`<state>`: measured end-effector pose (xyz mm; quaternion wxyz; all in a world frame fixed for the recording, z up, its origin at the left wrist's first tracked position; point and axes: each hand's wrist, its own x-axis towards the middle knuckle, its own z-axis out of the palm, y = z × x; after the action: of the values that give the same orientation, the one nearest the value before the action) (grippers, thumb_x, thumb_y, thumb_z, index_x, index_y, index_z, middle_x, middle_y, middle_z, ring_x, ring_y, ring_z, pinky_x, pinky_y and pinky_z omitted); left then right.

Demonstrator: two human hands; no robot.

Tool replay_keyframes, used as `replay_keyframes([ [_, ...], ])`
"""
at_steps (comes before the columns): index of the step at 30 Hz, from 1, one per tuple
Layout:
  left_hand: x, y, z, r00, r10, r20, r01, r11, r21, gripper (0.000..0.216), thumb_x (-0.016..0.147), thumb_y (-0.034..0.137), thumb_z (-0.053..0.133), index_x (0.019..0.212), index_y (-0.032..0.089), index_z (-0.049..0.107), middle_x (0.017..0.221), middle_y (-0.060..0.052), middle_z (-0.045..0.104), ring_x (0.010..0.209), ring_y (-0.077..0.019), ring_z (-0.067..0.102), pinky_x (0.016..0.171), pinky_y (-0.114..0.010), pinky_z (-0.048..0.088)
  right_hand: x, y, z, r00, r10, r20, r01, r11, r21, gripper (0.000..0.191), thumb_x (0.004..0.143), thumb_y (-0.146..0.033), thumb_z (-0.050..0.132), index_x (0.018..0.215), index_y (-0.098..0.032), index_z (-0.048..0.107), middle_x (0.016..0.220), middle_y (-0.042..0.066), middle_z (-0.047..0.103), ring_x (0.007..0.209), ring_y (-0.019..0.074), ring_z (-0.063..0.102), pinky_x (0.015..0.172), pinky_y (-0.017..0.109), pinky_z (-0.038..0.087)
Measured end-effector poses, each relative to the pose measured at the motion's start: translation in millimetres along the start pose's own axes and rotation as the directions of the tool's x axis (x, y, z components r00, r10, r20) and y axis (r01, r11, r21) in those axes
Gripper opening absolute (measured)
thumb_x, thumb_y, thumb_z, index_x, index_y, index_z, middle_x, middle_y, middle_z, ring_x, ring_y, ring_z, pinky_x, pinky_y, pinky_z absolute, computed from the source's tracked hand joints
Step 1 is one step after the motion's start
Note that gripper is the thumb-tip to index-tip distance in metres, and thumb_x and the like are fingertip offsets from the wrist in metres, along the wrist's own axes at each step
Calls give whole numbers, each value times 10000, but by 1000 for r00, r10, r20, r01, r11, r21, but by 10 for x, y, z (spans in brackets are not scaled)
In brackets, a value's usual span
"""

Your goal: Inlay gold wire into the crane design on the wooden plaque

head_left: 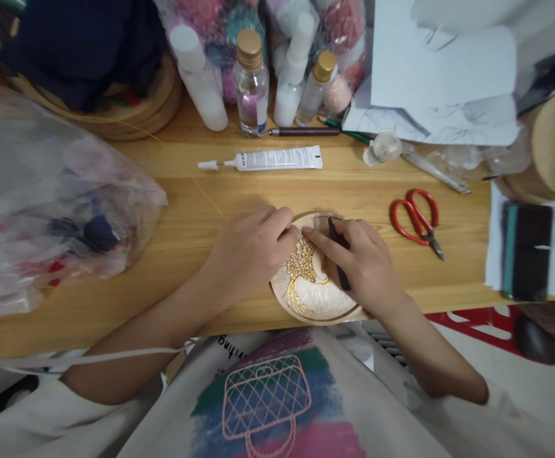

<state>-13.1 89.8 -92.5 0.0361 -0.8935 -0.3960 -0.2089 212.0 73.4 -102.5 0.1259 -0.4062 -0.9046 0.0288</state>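
A round piece in a wooden rim (319, 321) lies near the table's front edge, its pale face bearing a raised gold bird-like pattern (303, 262). Over its upper left side, my left hand (253, 248) is closed in a pinch. A thin gold thread (209, 196) runs across the table to this hand; the fingertips hide its end. My right hand (365, 261) rests over the right side, closed around black tweezers (338, 245). Its index finger reaches the upper middle of the pattern, close to the left fingertips.
Red-handled cutters (417, 219) lie to the right. A white glue tube (277, 158), a dark-handled tool (303, 131) and several bottles (252, 89) are behind. A plastic bag (67, 210) sits left; papers (444, 76) and a phone (527, 251) are right.
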Motion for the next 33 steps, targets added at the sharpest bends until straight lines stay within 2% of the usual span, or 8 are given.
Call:
replay_keyframes([
  [12, -4, 4, 5, 1000, -9, 13, 9, 1000, -16, 302, 979, 93, 485, 752, 165, 670, 715, -9, 613, 629, -144, 508, 556, -291, 362, -27, 11, 11, 999, 32, 11, -33, 999, 28, 392, 1018, -242, 432, 1355, -273, 629, 950, 86, 617, 868, 234, 543, 750, 358, 472],
  [17, 3, 5, 2, 1000, -7, -19, 7, 1000, -25, 274, 963, 95, 524, 745, 157, 680, 719, -9, 619, 621, -145, 503, 543, -300, 353, -19, -1, -17, 1000, 15, -25, -14, 999, 41, 392, 995, -207, 472, 1359, -197, 617, 963, 106, 612, 863, 237, 536, 735, 357, 480],
  [23, -3, 18, 4, 999, -35, 1, 35, 998, -46, 309, 992, 120, 512, 716, 151, 648, 694, -15, 594, 622, -143, 478, 562, -298, 346, 13, -20, 7, 1000, -4, -18, 4, 1000, -20, 393, 1028, -199, 413, 1351, -213, 636, 865, 84, 588, 822, 228, 506, 721, 344, 461],
  [33, -5, 35, 18, 998, -56, -14, 56, 998, -7, 313, 1001, 141, 514, 709, 168, 621, 685, 4, 575, 619, -135, 493, 539, -297, 358, 14, -33, 16, 1000, -11, 9, 11, 999, -51, 399, 1037, -217, 379, 1353, -204, 621, 872, 101, 595, 831, 251, 495, 703, 362, 441],
])
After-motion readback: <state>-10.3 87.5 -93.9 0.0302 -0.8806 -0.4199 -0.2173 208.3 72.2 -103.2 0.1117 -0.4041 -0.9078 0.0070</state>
